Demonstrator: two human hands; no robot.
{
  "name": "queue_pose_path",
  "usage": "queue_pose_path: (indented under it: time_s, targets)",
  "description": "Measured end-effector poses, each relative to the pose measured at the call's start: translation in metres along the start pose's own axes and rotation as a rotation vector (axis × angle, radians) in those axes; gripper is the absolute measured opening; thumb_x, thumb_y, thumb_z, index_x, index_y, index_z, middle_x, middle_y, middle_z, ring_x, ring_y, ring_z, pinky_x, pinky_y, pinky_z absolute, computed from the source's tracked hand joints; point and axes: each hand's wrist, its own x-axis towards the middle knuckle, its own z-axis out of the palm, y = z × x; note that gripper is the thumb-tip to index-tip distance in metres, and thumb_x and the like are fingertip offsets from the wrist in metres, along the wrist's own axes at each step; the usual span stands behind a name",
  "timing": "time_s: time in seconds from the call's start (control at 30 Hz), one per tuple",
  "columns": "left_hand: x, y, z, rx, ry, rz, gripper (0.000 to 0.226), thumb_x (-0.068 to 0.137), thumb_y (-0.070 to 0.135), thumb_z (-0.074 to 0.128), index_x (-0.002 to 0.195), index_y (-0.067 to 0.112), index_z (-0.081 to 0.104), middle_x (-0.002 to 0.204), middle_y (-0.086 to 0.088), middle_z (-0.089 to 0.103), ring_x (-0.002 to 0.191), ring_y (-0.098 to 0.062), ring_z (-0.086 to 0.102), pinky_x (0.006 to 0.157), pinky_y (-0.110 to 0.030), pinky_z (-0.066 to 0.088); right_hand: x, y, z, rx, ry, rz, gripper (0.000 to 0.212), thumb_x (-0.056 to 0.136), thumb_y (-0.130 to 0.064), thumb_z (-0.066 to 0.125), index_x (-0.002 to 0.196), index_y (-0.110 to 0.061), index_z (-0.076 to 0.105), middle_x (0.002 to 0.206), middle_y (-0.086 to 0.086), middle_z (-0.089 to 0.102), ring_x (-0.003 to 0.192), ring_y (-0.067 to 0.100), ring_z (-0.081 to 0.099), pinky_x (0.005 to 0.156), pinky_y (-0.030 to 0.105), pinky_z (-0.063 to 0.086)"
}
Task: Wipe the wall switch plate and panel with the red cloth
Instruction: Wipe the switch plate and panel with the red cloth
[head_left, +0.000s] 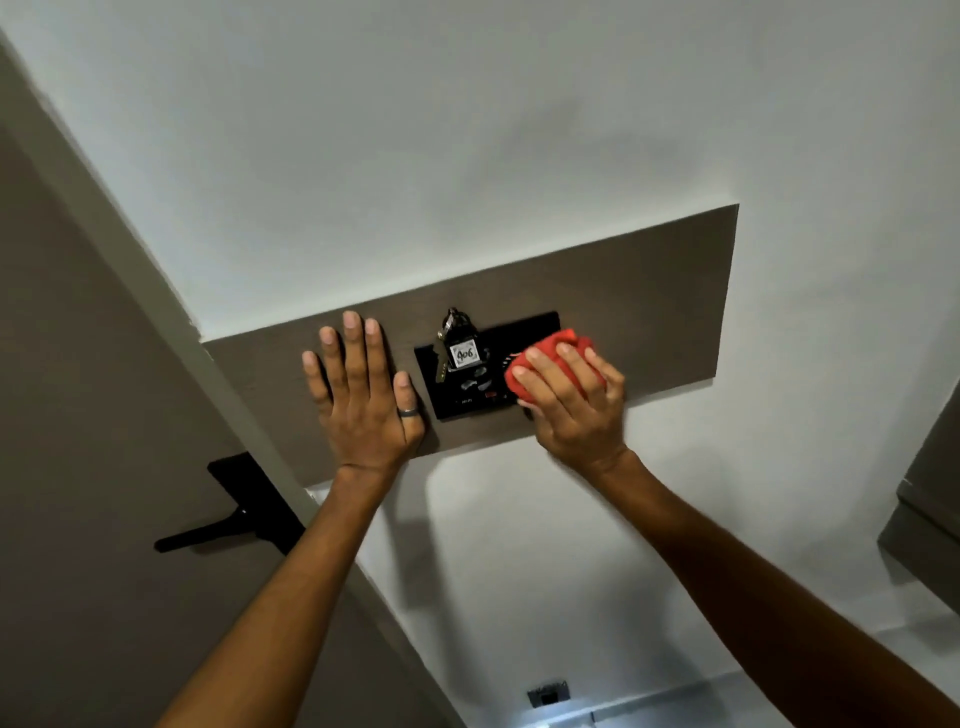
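Observation:
A long brown panel (639, 306) is fixed to the white wall. A black switch plate (524, 332) sits in its middle, with a key and a tag marked 406 (464, 355) hanging from it. My right hand (571, 400) presses a bunched red cloth (550, 348) against the right part of the plate and covers that end. My left hand (358, 395) lies flat on the panel just left of the plate, fingers spread, a ring on the thumb.
A brown door with a black lever handle (218, 525) stands at the left, behind my left forearm. A small wall socket (548, 693) sits low on the white wall. A dark cabinet edge (924, 514) shows at the right.

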Motion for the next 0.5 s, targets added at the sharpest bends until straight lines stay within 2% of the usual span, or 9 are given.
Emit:
queue_pose_path:
  time_s: [0.03,0.1,0.13,0.17,0.2,0.27,0.33,0.4,0.5]
  targets:
    - [0.000,0.001,-0.001,-0.002,-0.007,-0.006,0.060,0.103,0.028,0.033,0.157,0.004,0.028,0.161,-0.017,0.030,0.157,-0.027,0.007,0.128,-0.049,0.008,-0.001,0.002,-0.006,0.039,-0.021,0.086,0.033,0.105,-0.030,0.058,0.137,-0.022,0.063,0.139,0.002,0.069,0.134,0.025,0.059,0.105,0.048,0.049]
    - [0.002,0.000,-0.002,-0.007,-0.015,-0.003,0.060,0.102,0.028,0.034,0.157,0.004,0.028,0.162,-0.015,0.029,0.157,-0.027,0.007,0.128,-0.050,0.008,0.006,-0.008,-0.016,0.163,-0.003,0.387,0.034,0.110,-0.029,0.050,0.141,-0.019,0.059,0.143,0.006,0.066,0.140,0.028,0.054,0.110,0.053,0.047]
    - [0.002,-0.001,-0.003,-0.011,-0.018,-0.005,0.060,0.103,0.028,0.034,0.157,0.004,0.028,0.162,-0.015,0.028,0.157,-0.027,0.007,0.128,-0.049,0.009,0.011,-0.018,-0.018,0.199,0.035,0.460,0.035,0.111,-0.030,0.045,0.142,-0.018,0.057,0.144,0.008,0.063,0.142,0.030,0.052,0.113,0.056,0.045]
    - [0.003,-0.001,-0.003,-0.018,-0.019,-0.005,0.060,0.103,0.028,0.034,0.157,0.005,0.028,0.162,-0.014,0.029,0.157,-0.027,0.007,0.128,-0.049,0.008,0.013,-0.033,-0.016,0.201,0.059,0.431,0.036,0.112,-0.031,0.041,0.142,-0.018,0.056,0.146,0.008,0.060,0.144,0.031,0.048,0.116,0.057,0.042]
    - [0.003,0.000,-0.003,-0.026,-0.017,-0.005,0.060,0.103,0.028,0.034,0.157,0.005,0.027,0.162,-0.014,0.029,0.157,-0.027,0.007,0.128,-0.049,0.008,0.014,-0.050,-0.012,0.192,0.047,0.317,0.037,0.112,-0.032,0.040,0.143,-0.019,0.056,0.147,0.007,0.058,0.145,0.032,0.046,0.120,0.056,0.039]
    - [0.003,-0.002,-0.004,-0.038,-0.016,-0.001,0.059,0.103,0.029,0.034,0.158,0.006,0.027,0.162,-0.014,0.029,0.157,-0.026,0.006,0.129,-0.048,0.007,0.017,-0.076,0.000,0.171,0.003,0.038,0.040,0.110,-0.036,0.047,0.145,-0.021,0.058,0.151,0.005,0.059,0.146,0.031,0.047,0.123,0.054,0.037]
    - [0.002,-0.004,-0.003,-0.038,-0.023,0.000,0.059,0.104,0.029,0.034,0.157,0.005,0.027,0.162,-0.014,0.029,0.157,-0.025,0.005,0.129,-0.048,0.006,0.026,-0.079,0.011,0.099,-0.021,-0.096,0.042,0.105,-0.042,0.056,0.142,-0.024,0.064,0.148,0.003,0.062,0.143,0.028,0.052,0.122,0.051,0.037]
    - [0.001,-0.004,-0.003,-0.056,-0.025,-0.020,0.059,0.103,0.029,0.034,0.157,0.005,0.028,0.162,-0.014,0.029,0.158,-0.025,0.005,0.129,-0.048,0.006,0.030,-0.077,0.026,0.051,0.032,-0.032,0.040,0.104,-0.044,0.051,0.136,-0.025,0.066,0.143,0.004,0.066,0.139,0.030,0.054,0.117,0.053,0.042]
    - [0.001,-0.003,-0.003,-0.066,-0.032,-0.016,0.060,0.102,0.029,0.034,0.157,0.006,0.027,0.162,-0.013,0.027,0.158,-0.024,0.003,0.129,-0.047,0.006,0.028,-0.108,0.038,0.085,0.103,0.312,0.041,0.107,-0.042,0.042,0.138,-0.023,0.062,0.147,0.008,0.060,0.143,0.035,0.047,0.121,0.056,0.037]
